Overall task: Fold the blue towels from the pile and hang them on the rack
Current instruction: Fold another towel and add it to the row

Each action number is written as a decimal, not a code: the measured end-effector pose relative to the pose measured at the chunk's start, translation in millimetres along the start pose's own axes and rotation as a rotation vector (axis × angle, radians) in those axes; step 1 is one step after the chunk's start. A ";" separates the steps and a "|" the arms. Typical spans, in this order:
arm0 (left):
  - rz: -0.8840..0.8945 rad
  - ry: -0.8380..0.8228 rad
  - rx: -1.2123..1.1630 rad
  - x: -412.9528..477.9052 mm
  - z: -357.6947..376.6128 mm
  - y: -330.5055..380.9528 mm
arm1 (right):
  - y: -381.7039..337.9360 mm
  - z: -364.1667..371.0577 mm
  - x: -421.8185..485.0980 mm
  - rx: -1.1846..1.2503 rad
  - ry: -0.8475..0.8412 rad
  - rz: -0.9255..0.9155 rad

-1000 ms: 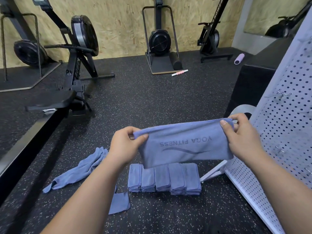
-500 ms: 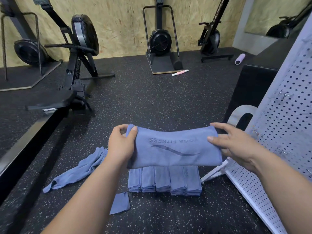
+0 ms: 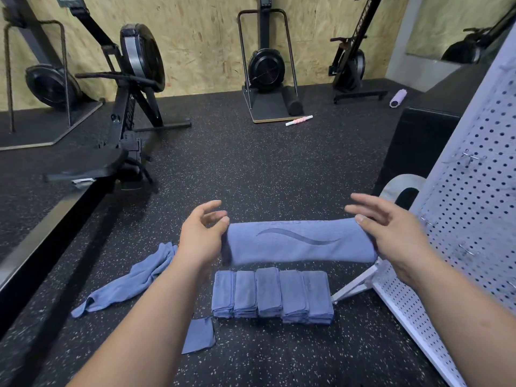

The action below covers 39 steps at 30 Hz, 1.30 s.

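- Your left hand [image 3: 201,233] is at the left end of the towel [image 3: 298,241], thumb on its top corner, fingers loosely curled and apart above it.
- Your right hand [image 3: 391,230] meets the right end, thumb on the top edge, fingers straight and splayed.
- The folded towel spans between them, above a row of folded towels [image 3: 272,294].
- The rack [image 3: 474,213] stands to the right; a loose towel [image 3: 131,280] lies to the left.

**Soft Light, Bowed Edges**

Soft indoor light is falling evenly on the floor [image 3: 279,169], leaving faint shadows. Motion blur is smearing the left hand [image 3: 201,236], right hand [image 3: 391,233] and towel [image 3: 298,243]; the wide lens is bowing the edges.
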<state>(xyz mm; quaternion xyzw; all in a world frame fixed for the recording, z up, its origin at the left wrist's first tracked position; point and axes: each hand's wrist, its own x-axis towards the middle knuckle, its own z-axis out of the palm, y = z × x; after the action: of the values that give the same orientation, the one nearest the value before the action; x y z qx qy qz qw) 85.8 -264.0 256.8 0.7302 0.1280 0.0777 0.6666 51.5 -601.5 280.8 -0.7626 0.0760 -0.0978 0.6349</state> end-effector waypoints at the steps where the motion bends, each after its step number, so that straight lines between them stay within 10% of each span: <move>1: 0.004 -0.068 -0.026 -0.3 0.0 2.0 | 0.9 -0.1 0.7 -0.026 -0.005 0.007; 6: 0.162 -0.271 0.169 -2.3 -3.7 6.6 | -5.6 -8.2 -0.6 -0.103 -0.070 -0.030; 14: 0.443 -0.101 0.751 -5.7 -1.0 3.8 | 1.0 -18.2 0.7 -0.678 -0.031 -0.172; 26: 0.016 -0.108 -0.041 -7.5 3.3 9.6 | -3.7 -16.8 4.5 0.134 -0.069 0.074; 39: 0.014 -0.020 0.231 -1.7 3.1 -5.4 | 17.1 -13.4 6.9 -0.019 -0.076 0.135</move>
<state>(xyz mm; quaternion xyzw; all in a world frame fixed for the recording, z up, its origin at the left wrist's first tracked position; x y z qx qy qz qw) 84.6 -267.1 251.2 0.8037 0.1242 0.0599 0.5788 55.1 -619.1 266.7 -0.7651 0.1039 -0.0251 0.6350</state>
